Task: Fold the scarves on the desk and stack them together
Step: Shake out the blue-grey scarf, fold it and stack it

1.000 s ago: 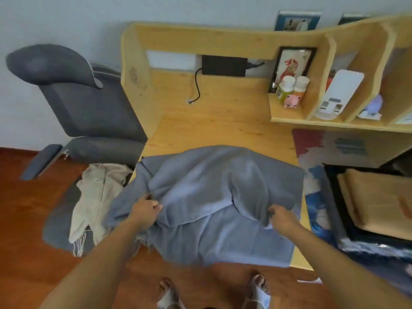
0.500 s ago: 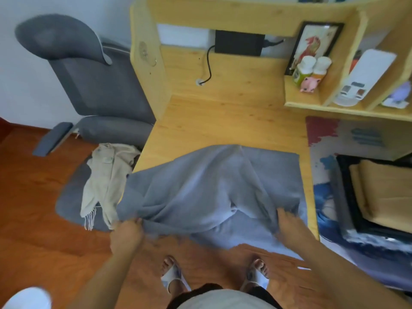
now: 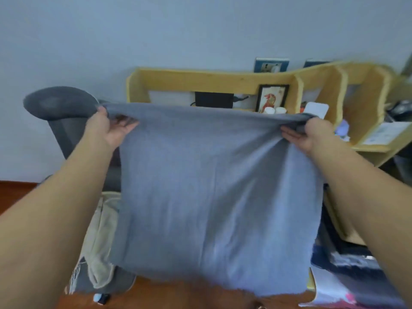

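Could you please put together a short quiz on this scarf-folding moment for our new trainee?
1. True or false: the grey scarf lies flat on the desk.
2. Which hands grip its top edge? A) left hand only B) right hand only C) both
3. What pale item lies on the grey chair at lower left?

Key: 1. False, it hangs in the air. 2. C. 3. The cream scarf.

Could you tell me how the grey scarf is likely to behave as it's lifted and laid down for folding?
The grey scarf is probably floppy: it hangs in a soft sheet from the left hand and right hand. It seems light, being held up by just its top corners. It will likely crease, since folds already radiate from the right corner.
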Demonstrator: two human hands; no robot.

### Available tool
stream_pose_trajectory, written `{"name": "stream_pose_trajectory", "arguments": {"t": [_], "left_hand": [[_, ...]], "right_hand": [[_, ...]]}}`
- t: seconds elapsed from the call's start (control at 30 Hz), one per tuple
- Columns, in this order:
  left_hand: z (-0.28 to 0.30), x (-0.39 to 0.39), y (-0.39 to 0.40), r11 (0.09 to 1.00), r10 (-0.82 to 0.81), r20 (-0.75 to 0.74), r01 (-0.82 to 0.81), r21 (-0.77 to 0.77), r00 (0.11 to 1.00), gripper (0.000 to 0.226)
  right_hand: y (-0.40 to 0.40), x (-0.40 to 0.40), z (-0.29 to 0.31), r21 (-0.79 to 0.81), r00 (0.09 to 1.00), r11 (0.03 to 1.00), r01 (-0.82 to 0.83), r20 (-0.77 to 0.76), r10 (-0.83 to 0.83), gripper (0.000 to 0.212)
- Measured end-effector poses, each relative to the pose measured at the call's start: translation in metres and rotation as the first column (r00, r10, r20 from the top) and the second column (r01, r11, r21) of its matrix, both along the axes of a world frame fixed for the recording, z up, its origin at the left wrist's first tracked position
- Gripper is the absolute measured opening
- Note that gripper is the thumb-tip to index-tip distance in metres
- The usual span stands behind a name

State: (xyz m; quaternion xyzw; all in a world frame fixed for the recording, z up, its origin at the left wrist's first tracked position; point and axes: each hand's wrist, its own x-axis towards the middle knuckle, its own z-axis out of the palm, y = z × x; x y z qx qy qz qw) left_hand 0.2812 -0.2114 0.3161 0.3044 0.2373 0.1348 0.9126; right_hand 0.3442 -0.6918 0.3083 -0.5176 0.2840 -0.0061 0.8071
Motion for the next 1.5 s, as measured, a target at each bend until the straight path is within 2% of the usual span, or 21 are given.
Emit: {"name": "stream_pose_trajectory", "arguments": {"t": [0.17, 0.23, 0.3, 0.4, 0.63, 0.77, 0.87, 1.0, 1.07, 1.1, 1.13, 1.2, 1.23, 1.3, 1.33, 1.4, 1.5], "left_hand": [[0.041, 0.051, 0.005, 0.994, 0.106, 0.082, -0.103, -0.036, 0.991, 0.063], [0.05, 0.067, 0.004, 0.993, 0.116, 0.115, -0.112, -0.035, 0.987, 0.064], [0.057, 0.085, 0.005, 0.992, 0.12, 0.148, -0.114, -0.044, 0.982, 0.059], [0.073, 0.118, 0.01, 0.995, 0.096, 0.202, -0.091, -0.035, 0.975, 0.056], [0.131, 0.184, 0.004, 0.992, 0.123, 0.352, -0.116, -0.041, 0.928, 0.061], [0.163, 0.204, 0.005, 0.994, 0.093, 0.437, -0.056, -0.097, 0.895, 0.061], [0.167, 0.207, 0.003, 0.994, 0.093, 0.461, -0.055, -0.095, 0.882, 0.063], [0.129, 0.192, 0.005, 0.993, 0.108, 0.345, -0.083, -0.087, 0.932, 0.061], [0.104, 0.176, 0.01, 0.992, 0.108, 0.292, -0.085, -0.088, 0.95, 0.061], [0.092, 0.164, 0.011, 0.991, 0.118, 0.268, -0.095, -0.095, 0.956, 0.061], [0.079, 0.151, 0.013, 0.989, 0.131, 0.245, -0.109, -0.101, 0.961, 0.061], [0.049, 0.122, 0.015, 0.987, 0.139, 0.198, -0.12, -0.105, 0.97, 0.061], [0.034, 0.106, 0.015, 0.988, 0.137, 0.17, -0.122, -0.096, 0.976, 0.06], [0.0, 0.073, 0.016, 0.99, 0.136, 0.109, -0.13, -0.055, 0.985, 0.054], [-0.019, 0.056, 0.017, 0.991, 0.135, 0.074, -0.133, -0.029, 0.988, 0.051], [-0.058, 0.023, 0.02, 0.99, 0.143, 0.005, -0.143, -0.011, 0.99, 0.049], [-0.117, -0.02, 0.027, 0.988, 0.156, -0.138, -0.152, 0.039, 0.978, 0.046]], "right_hand": [[0.006, 0.03, 0.044, -0.116, 0.998, 0.992, 0.045, 0.039, -0.04, 0.044], [0.009, 0.039, 0.055, -0.123, 0.998, 0.991, 0.048, 0.052, -0.042, 0.039], [0.015, 0.045, 0.07, -0.148, 0.994, 0.989, 0.007, 0.108, 0.009, 0.033], [0.015, 0.065, 0.09, -0.234, 0.982, 0.972, -0.018, 0.176, 0.06, 0.035], [0.011, 0.101, 0.129, -0.251, 0.937, 0.967, 0.043, 0.347, 0.049, 0.027], [0.009, 0.115, 0.151, -0.231, 0.903, 0.969, 0.092, 0.428, 0.016, 0.025], [0.011, 0.114, 0.156, -0.25, 0.904, 0.965, 0.078, 0.425, 0.037, 0.029], [0.009, 0.101, 0.133, -0.383, 0.946, 0.923, -0.021, 0.29, 0.142, 0.027], [0.008, 0.089, 0.118, -0.475, 0.966, 0.88, -0.012, 0.222, 0.133, 0.029], [0.006, 0.08, 0.109, -0.564, 0.97, 0.825, 0.004, 0.202, 0.133, 0.029], [0.004, 0.069, 0.101, -0.699, 0.974, 0.715, 0.019, 0.175, 0.145, 0.028], [-0.005, 0.039, 0.077, -0.923, 0.984, 0.384, -0.002, 0.066, 0.165, 0.028], [-0.009, 0.024, 0.062, -0.969, 0.988, 0.246, -0.019, 0.02, 0.154, 0.029], [-0.013, -0.009, 0.029, -0.999, 0.99, 0.05, -0.02, -0.013, 0.142, 0.023], [-0.014, -0.024, 0.009, -0.999, 0.988, -0.037, -0.011, -0.017, 0.151, 0.019], [-0.019, -0.054, -0.028, -0.989, 0.977, -0.145, -0.012, -0.042, 0.208, 0.015], [-0.029, -0.085, -0.079, -0.937, 0.927, -0.291, -0.191, -0.27, 0.261, 0.01]]}}
